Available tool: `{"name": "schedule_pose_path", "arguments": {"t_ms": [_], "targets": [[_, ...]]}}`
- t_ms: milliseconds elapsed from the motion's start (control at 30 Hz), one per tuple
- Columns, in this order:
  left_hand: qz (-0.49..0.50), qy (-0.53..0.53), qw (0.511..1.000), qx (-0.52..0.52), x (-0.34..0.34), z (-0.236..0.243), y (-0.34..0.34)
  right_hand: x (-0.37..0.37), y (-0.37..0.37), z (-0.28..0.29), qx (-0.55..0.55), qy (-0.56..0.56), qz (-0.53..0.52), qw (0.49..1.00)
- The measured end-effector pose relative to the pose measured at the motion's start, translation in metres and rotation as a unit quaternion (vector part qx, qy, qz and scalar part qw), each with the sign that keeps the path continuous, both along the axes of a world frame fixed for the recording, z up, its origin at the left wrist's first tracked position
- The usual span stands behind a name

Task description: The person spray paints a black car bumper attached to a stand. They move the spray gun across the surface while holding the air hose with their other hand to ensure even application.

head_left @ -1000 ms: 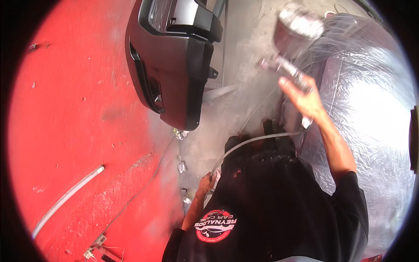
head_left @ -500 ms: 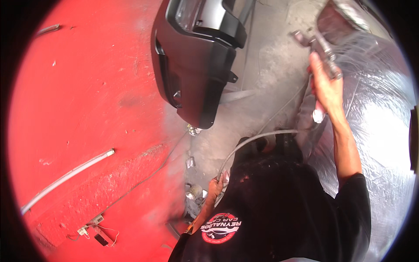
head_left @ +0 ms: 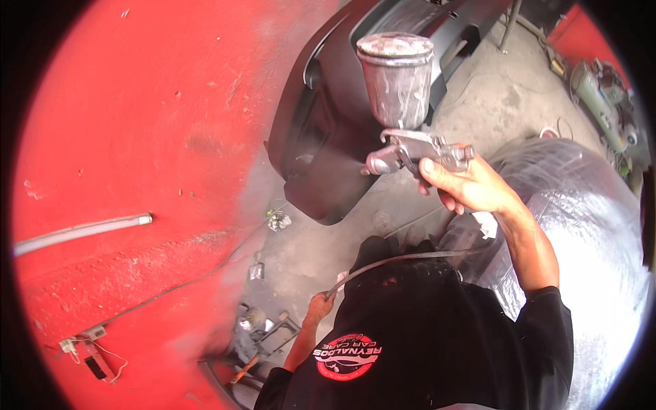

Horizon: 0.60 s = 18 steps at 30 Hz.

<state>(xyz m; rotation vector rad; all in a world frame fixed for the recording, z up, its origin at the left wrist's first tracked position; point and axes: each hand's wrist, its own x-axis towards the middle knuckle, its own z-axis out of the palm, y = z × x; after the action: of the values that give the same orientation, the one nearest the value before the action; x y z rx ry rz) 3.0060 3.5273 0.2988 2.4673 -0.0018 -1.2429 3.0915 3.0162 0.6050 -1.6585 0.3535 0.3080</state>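
Observation:
In my right hand (head_left: 478, 188) is a metal spray gun (head_left: 427, 152), its handle gripped by my closed fingers. On top of the gun stands a lidded, paint-streaked cup (head_left: 400, 89). The nozzle points left, in front of a dark car bumper (head_left: 328, 133) that stands near the wall. A grey hose (head_left: 410, 257) crosses my front from below the gun to my left hand (head_left: 318, 305), which is closed around it low beside my body. Something white (head_left: 486, 224) shows beneath my right wrist.
Silvery plastic sheeting (head_left: 567, 212) covers a large rounded form at my right. A red wall (head_left: 137, 164) with a tube light (head_left: 85, 232) fills the left. Cans and clutter (head_left: 256, 328) lie low left. A greenish tank (head_left: 594, 102) stands far right.
The gun has come left and turned, so its cup now shows upright before the bumper. My view has shifted, bringing the tank into sight. My left hand still holds the hose.

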Motion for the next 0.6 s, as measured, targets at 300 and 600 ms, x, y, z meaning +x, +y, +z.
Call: {"name": "schedule_pose_path", "arguments": {"t_ms": [300, 600], "targets": [[0.104, 0.077, 0.991, -0.027, 0.010, 0.034, -0.008, 0.138, -0.009, 0.038, -0.291, -0.076, -0.221, 0.928], [0.089, 0.125, 0.988, 0.015, -0.056, -0.037, 0.046, 0.158, 0.123, -0.010, -0.224, -0.069, 0.060, 0.970]]}}
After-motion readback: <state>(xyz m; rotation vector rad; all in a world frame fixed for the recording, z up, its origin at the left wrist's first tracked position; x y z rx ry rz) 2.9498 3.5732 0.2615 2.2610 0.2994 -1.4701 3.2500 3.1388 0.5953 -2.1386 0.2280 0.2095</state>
